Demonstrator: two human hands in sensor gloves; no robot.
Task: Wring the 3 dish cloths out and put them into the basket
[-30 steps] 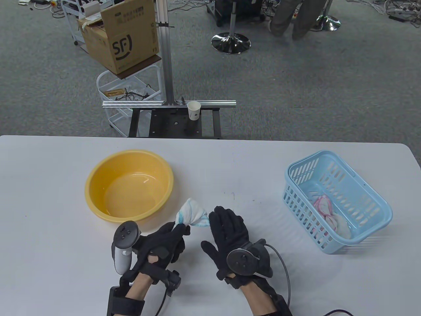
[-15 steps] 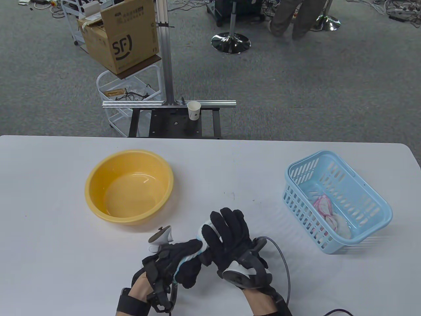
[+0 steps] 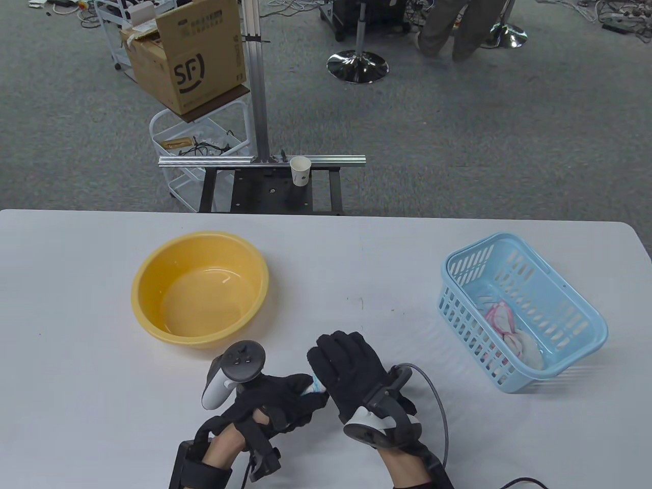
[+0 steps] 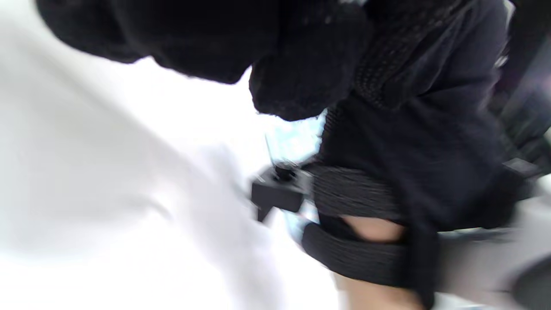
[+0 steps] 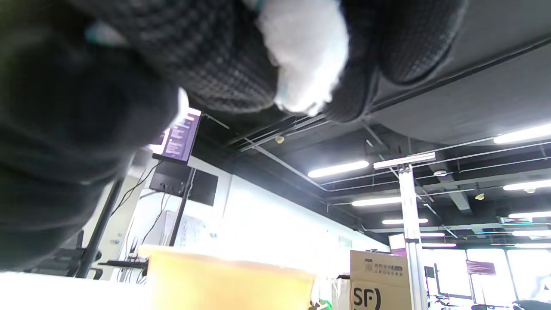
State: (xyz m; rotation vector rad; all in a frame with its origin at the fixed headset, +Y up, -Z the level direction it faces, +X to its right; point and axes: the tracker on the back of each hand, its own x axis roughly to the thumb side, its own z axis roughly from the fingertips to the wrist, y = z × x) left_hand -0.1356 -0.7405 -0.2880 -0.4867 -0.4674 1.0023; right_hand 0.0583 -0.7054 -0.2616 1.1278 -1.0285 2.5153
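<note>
Left hand (image 3: 275,402) rolled back, cloths (image 3: 509,328) in basket (image 3: 586,305)

Both gloves hide most of the cloth (image 3: 317,388); left wrist view blurred.

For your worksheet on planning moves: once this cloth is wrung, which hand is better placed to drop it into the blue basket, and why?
Probably the right hand: it already grips the cloth together with the left hand, and the basket stands on its side of the table.
</note>
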